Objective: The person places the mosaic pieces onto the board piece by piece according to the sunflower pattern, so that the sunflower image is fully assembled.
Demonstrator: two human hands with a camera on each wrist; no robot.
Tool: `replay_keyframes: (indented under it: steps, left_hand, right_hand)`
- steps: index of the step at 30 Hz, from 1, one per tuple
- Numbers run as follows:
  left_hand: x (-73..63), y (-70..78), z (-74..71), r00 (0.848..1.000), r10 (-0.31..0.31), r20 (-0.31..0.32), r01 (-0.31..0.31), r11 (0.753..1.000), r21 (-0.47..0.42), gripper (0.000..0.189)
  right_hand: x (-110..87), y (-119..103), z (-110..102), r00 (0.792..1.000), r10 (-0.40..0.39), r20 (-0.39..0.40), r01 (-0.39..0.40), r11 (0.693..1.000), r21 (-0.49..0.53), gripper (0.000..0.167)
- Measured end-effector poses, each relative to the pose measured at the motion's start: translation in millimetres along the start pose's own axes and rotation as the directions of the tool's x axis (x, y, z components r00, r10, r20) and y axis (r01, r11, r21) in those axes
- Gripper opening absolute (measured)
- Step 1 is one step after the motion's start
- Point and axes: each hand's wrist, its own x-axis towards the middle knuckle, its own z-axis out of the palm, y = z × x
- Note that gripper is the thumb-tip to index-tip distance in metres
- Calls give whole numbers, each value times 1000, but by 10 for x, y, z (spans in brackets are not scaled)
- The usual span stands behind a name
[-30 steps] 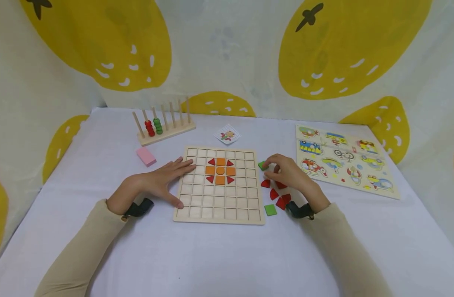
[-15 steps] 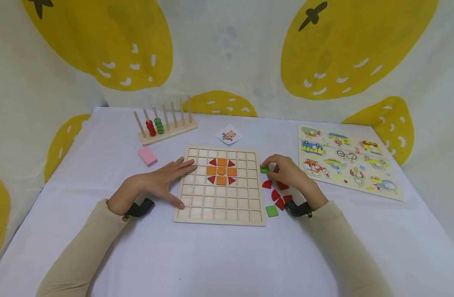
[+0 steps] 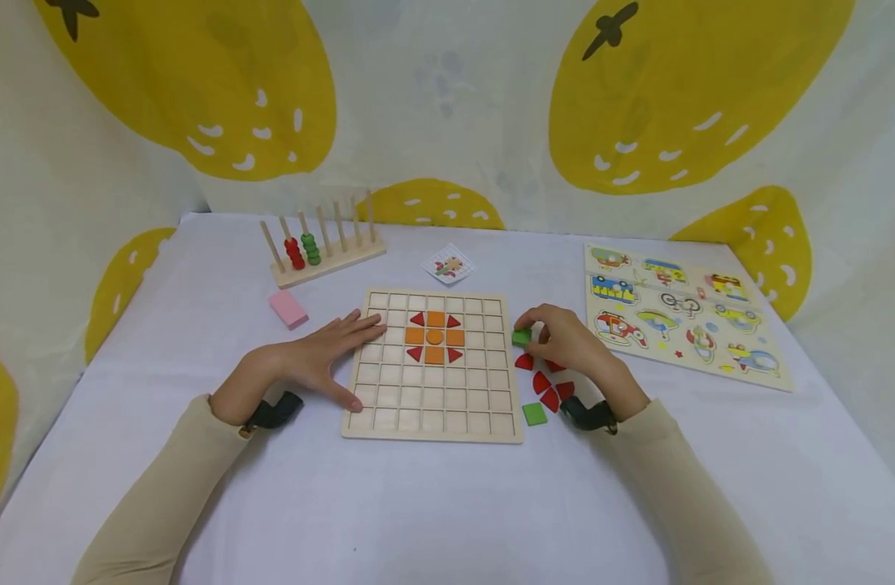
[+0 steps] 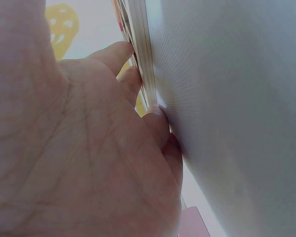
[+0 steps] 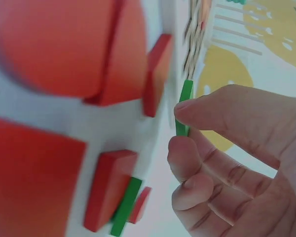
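A light wooden grid board (image 3: 410,398) lies on the white cloth. Near its middle sit orange square tiles (image 3: 436,318), an orange round piece (image 3: 435,336) and red triangles (image 3: 454,355). My left hand (image 3: 330,357) spreads over the board's left edge, fingers straight, thumb near the lower left corner. Right of the board, my right hand (image 3: 557,335) pinches a green square tile (image 5: 186,91) between thumb and fingertips. Red quarter-round pieces (image 3: 540,383) lie below that hand, some partly hidden by it. Another green square tile (image 3: 535,414) lies by the board's lower right side.
Behind the board are a small pattern card (image 3: 449,265) and a peg rack (image 3: 330,262) with red and green beads. A pink block (image 3: 288,310) lies near the left hand. To the right is a vehicle puzzle board (image 3: 684,317). A patterned cloth hangs behind.
The right fingers have closed on the green tile and brought it slightly toward me, tilting it up. The left hand stays where it was on the board.
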Motion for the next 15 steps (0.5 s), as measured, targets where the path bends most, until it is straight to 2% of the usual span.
replay_keyframes:
  steps: [6,15]
  left_hand:
    - [-17,-2,9,1000,19,-11,-19,1000,-9,113]
    - [-10,1,0,1000,-11,-3,11,1000,-1,114]
  right_hand:
    - [-25,-128,27,1000,-25,17,26,1000,-7,29]
    - [-41,-363,162,995,-82,55,82,997,-4,29]
